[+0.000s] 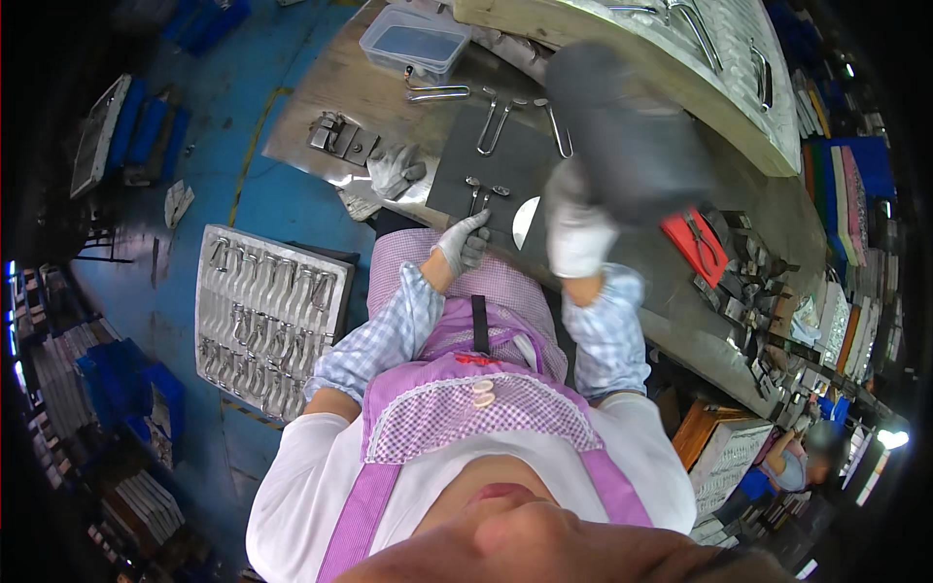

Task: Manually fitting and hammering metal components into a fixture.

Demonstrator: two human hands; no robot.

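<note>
**Gloved hands at dark mat, mallet raised**

While a clear plastic box (413, 41), spare gloves (394, 170) and loose forceps (494, 124) crowd the tabletop (321, 107), the left hand (463, 243) fingers pinch a small metal tool (478, 191) on the dark mat (496, 170). Right hand (577, 233) clenches a blurred grey mallet (622, 121) above, hiding the mat's right edge.

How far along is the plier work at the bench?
Done, apparently: a tray on the person's left holds rows of pliers. In hand: the gloved left hand steadies a plier piece on the dark mat; the right hand lifts a blurred mallet. Left: loose pieces lie further up the mat.
</note>
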